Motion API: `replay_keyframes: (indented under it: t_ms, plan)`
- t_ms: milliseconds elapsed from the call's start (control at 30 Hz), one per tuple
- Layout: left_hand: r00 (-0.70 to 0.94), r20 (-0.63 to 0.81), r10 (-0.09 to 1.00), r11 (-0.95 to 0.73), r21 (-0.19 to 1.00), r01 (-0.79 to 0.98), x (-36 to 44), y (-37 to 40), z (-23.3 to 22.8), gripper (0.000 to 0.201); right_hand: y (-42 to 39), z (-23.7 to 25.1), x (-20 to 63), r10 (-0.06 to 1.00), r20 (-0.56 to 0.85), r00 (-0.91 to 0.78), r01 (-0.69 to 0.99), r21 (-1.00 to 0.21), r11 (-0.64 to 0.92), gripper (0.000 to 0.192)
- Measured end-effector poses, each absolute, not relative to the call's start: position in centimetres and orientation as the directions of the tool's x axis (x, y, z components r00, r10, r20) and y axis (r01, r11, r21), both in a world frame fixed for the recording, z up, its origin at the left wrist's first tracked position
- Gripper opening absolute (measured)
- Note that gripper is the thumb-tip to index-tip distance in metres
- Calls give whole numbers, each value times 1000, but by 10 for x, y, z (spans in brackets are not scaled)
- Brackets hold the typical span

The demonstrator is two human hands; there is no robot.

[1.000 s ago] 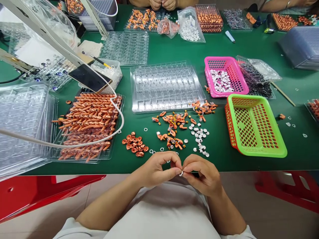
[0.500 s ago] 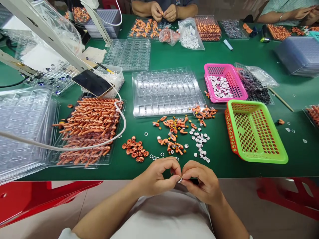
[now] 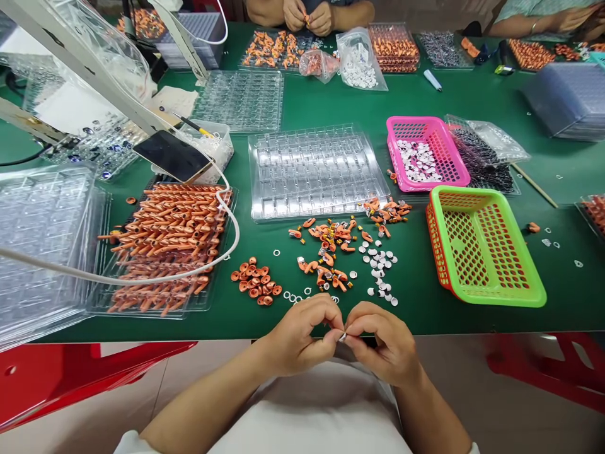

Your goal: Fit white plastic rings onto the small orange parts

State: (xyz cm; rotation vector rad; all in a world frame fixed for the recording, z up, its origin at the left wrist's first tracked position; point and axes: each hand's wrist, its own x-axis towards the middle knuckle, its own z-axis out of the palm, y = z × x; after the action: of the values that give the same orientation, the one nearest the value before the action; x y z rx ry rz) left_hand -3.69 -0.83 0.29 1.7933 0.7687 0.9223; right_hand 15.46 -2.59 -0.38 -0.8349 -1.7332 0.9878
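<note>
My left hand [image 3: 307, 334] and my right hand [image 3: 382, 343] meet at the table's near edge, fingertips pinched on one small white piece [image 3: 343, 337]. Fingers cover most of it, so its exact kind does not show. Just beyond lie several thin white rings [image 3: 293, 298] and a scatter of white round discs [image 3: 379, 271]. Orange curved parts with gold-coloured bits [image 3: 331, 236] are heaped farther out. Left of them sits a pile of copper-orange cups [image 3: 256, 282].
A clear plastic tray [image 3: 316, 173] lies mid-table. Pink [image 3: 460, 170] and green [image 3: 529, 296] baskets stand right. Left are a tray of orange stems [image 3: 174, 221], a phone [image 3: 172, 154] and a white cable [image 3: 236, 230] arching low. Across the table, a co-worker's hands [image 3: 307, 17] hold an orange part.
Both hands stay pinched together on the small white piece, with only a slight shift of the fingers. The whole view has moved a little; the things on the table lie as before.
</note>
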Motion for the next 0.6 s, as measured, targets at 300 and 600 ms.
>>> replay_keyframes:
  t_ms: [300, 600]
  plan:
    - [469, 348, 812, -449, 885, 121, -34, -11, 0, 12, -28, -7, 155, 854, 418, -309, 115, -875, 470, 23]
    - [419, 382, 824, -479, 864, 154, -31, -12, 0, 16, -29, -10, 154, 851, 439, -288, 122, -865, 487, 31]
